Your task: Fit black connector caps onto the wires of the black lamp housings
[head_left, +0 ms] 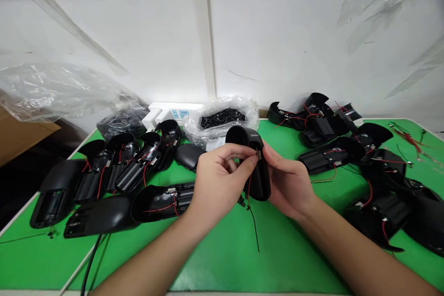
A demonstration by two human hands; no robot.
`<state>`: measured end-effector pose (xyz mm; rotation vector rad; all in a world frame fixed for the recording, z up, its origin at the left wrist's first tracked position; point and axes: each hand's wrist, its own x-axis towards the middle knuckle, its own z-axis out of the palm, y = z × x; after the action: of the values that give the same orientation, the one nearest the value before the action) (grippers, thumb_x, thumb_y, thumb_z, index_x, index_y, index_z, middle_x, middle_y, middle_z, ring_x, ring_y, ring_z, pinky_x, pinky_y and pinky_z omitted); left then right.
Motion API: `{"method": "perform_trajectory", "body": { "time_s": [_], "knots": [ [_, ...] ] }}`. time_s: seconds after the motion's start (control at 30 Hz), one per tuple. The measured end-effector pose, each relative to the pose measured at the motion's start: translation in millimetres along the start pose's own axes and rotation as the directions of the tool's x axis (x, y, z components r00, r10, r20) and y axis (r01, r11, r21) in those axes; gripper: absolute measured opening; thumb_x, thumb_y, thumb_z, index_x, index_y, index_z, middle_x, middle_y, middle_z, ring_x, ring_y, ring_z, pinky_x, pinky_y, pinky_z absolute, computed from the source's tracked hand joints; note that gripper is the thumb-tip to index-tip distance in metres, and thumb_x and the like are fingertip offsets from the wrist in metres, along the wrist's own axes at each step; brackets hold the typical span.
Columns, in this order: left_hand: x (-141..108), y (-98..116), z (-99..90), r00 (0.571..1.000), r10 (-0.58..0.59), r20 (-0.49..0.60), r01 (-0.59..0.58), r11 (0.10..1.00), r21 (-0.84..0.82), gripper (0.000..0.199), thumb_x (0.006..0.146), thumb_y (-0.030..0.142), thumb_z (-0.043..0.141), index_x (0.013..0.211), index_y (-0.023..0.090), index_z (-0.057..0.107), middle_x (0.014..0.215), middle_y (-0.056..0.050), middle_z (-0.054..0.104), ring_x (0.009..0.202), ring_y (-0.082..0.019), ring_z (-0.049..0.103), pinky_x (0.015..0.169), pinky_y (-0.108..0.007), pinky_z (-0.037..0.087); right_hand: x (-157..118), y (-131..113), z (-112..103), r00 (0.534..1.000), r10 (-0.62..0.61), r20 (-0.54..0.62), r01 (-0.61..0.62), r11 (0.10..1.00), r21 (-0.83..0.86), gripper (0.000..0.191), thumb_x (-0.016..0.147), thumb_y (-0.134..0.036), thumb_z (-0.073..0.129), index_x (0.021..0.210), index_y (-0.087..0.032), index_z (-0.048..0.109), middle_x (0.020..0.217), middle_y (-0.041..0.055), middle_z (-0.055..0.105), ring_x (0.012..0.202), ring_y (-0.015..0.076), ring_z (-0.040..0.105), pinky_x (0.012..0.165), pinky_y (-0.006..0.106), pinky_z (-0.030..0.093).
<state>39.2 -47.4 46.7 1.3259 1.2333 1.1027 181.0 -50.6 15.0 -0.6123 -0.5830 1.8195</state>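
Closest to the camera are two bare forearms (152,249), angling in from the bottom corners over a green tabletop (229,263). They lead to a black plastic housing (260,189), held up off the surface about mid-table. It's a curved thing, matte on the outside, standing roughly upright with a rounded, hollow top end facing left and some tiny light lettering near the top. A red wire (249,192) dangles out of it, and a thin black lead hangs lower still.

Right hand (291,187) has it gripped along the right side, thumb up near the top. Left hand (217,180) has thumb and index tips brought together at a small pale part (258,154) on the housing; can't tell if they're really pinching it or just pressed against it.

Room-wise, there's a decent open green patch below the housing, between the forearms, down to the pale front edge (208,293). Sides are tighter: black housings with red wires crowd the left (130,178) and the right (329,155), one lying just beside the left wrist. Behind, a clear bag of small black parts (222,118) sits near the wall (277,46).
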Motion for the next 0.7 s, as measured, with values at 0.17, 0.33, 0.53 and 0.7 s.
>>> {"method": "perform_trajectory", "body": {
  "time_s": [0.17, 0.33, 0.53, 0.7],
  "knots": [
    [1.2, -0.8, -0.6, 1.0, -0.005, 0.001, 0.005, 1.0, -0.022, 0.021, 0.077, 0.034, 0.082, 0.087, 0.016, 0.08, 0.064, -0.001, 0.067, 0.045, -0.006, 0.044, 0.043, -0.021, 0.032, -1.2, -1.6, 1.1, 1.0, 0.014, -0.015, -0.014, 1.0, -0.02, 0.04, 0.091, -0.037, 0.073, 0.13, -0.029, 0.073, 0.115, 0.0035, 0.078, 0.107, 0.0268, 0.073, 0.096, 0.043, 0.058],
    [2.9, -1.0, 0.0, 0.999, -0.037, 0.012, 0.038, 0.998, -0.052, 0.02, 0.076, 0.032, 0.083, 0.086, 0.015, 0.079, 0.069, -0.002, 0.07, 0.046, -0.005, 0.044, 0.042, -0.021, 0.032, -1.3, -1.4, 1.0, 1.0, 0.014, 0.002, -0.014, 0.999, -0.046, 0.041, 0.09, -0.037, 0.074, 0.131, -0.03, 0.072, 0.117, 0.0027, 0.078, 0.113, 0.0266, 0.071, 0.099, 0.041, 0.056],
    [4.5, -3.7, 1.1, 1.0, 0.001, -0.007, -0.001, 0.999, -0.035, 0.018, 0.077, 0.032, 0.082, 0.086, 0.016, 0.08, 0.068, -0.002, 0.07, 0.049, -0.005, 0.043, 0.045, -0.019, 0.03, 0.1, -0.7, 2.2, 1.0, 0.025, -0.012, -0.025, 0.999, -0.029, 0.038, 0.09, -0.037, 0.073, 0.128, -0.029, 0.073, 0.115, 0.0028, 0.078, 0.113, 0.0266, 0.07, 0.098, 0.042, 0.056],
    [1.3, -1.2, -0.6, 1.0, 0.016, -0.016, -0.016, 1.0, -0.014, 0.021, 0.08, 0.034, 0.079, 0.09, 0.016, 0.081, 0.058, 0.0, 0.063, 0.046, -0.006, 0.042, 0.044, -0.021, 0.031, 1.5, -0.8, 2.8, 0.998, 0.028, -0.058, -0.027, 1.0, 0.002, 0.032, 0.09, -0.04, 0.073, 0.118, -0.025, 0.074, 0.109, 0.0037, 0.078, 0.105, 0.0262, 0.072, 0.093, 0.041, 0.058]
  ]
}}
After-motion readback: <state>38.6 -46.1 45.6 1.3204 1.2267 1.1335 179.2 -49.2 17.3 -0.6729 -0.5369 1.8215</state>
